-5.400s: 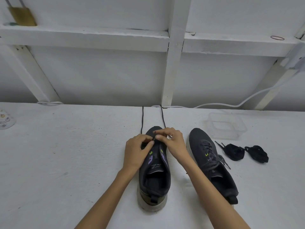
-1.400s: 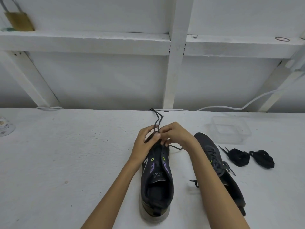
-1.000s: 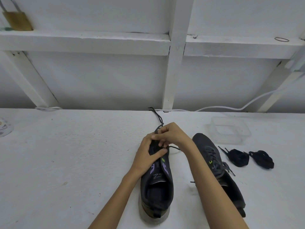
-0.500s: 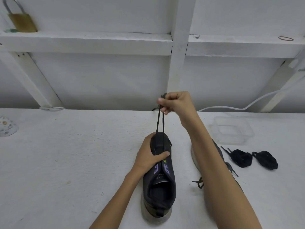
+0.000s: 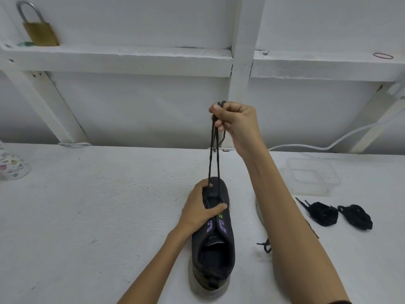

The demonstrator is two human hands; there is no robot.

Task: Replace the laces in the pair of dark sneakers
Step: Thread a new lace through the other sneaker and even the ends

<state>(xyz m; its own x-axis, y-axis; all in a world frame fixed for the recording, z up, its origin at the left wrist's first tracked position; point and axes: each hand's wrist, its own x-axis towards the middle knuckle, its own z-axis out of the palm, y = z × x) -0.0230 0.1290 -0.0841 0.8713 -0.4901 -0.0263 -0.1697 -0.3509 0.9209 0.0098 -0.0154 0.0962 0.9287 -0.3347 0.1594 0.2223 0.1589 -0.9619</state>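
White table (image 5: 87, 216) bears a shoe (image 5: 215, 242): left hand (image 5: 200, 210) grips its toe end, right hand (image 5: 235, 121) pinches the lace (image 5: 213, 159) above it.

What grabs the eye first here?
The right hand is raised mid-frame, pinching both strands of a dark lace pulled taut up from the sneaker. The left hand grips the sneaker near its toe on the white table. Two bundled black laces lie at right, and a brass padlock sits on the ledge top left.
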